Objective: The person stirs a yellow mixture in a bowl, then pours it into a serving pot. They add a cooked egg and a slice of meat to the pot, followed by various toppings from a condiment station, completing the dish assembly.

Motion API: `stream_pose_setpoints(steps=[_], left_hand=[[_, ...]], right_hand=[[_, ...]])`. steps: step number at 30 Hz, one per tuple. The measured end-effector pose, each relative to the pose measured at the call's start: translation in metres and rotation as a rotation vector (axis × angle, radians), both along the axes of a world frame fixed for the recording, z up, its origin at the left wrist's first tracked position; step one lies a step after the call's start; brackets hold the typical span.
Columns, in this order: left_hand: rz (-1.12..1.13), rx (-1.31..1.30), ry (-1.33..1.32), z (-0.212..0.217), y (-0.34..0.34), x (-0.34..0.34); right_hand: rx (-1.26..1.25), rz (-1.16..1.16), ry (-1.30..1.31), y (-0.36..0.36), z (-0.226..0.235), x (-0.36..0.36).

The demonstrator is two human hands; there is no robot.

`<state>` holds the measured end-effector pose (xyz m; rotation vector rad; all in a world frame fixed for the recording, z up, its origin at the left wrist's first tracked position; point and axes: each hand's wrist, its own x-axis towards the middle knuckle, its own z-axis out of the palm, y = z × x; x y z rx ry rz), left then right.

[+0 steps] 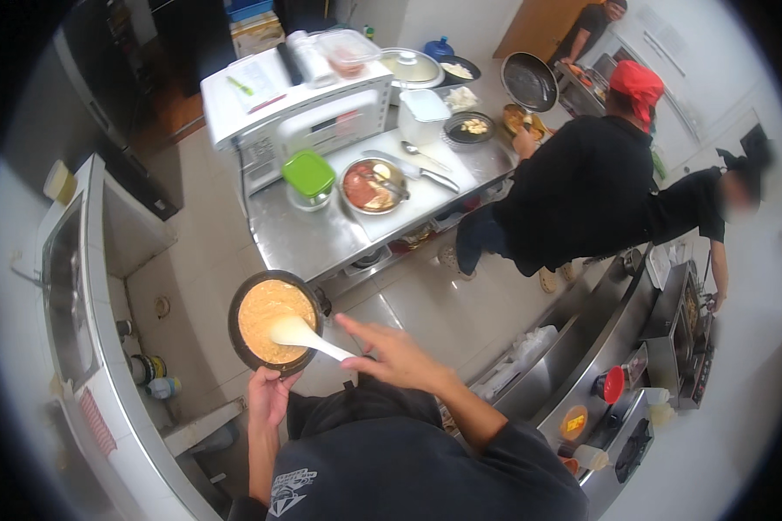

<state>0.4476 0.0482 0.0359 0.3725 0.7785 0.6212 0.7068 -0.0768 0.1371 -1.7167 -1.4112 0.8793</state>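
My left hand (269,396) grips a dark round bowl (234,323) by its near rim, holding it up in front of my body. Inside lies a thick, pale orange mixture (269,304) with a grainy surface. A white spoon (308,336) rests with its broad head in the mixture, and its handle slants down to the right. My right hand (400,354) has the end of that handle between thumb and fingers, with the index finger stretched out above it. Beyond, on the steel table (300,246), sits a metal bowl (356,208) of reddish and white food.
A green-lidded container (309,174) stands beside a microwave (308,135). A knife (421,172) and a metal spoon (426,156) lie on a white cutting board (391,227). On the right, a co-worker in black (591,182) tilts a frying pan (530,82); another person (586,35) stands farther back.
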Motion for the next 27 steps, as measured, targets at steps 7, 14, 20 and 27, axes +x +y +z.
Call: stream_pose_setpoints(steps=[7,14,20,27], left_hand=[[-0.165,-0.018,-0.009,0.003,0.004,0.100],[-0.183,-0.012,0.066,-0.020,0.028,0.130],[-0.067,-0.028,0.119,-0.041,0.062,0.135],[0.029,-0.107,0.155,-0.047,0.092,0.149]], right_hand=[[-0.205,-0.526,-0.005,-0.095,-0.024,0.095],[-0.446,-0.732,0.135,-0.138,-0.100,0.123],[-0.614,-0.730,0.246,-0.132,-0.169,0.147],[-0.480,-0.700,0.342,-0.081,-0.257,0.206]])
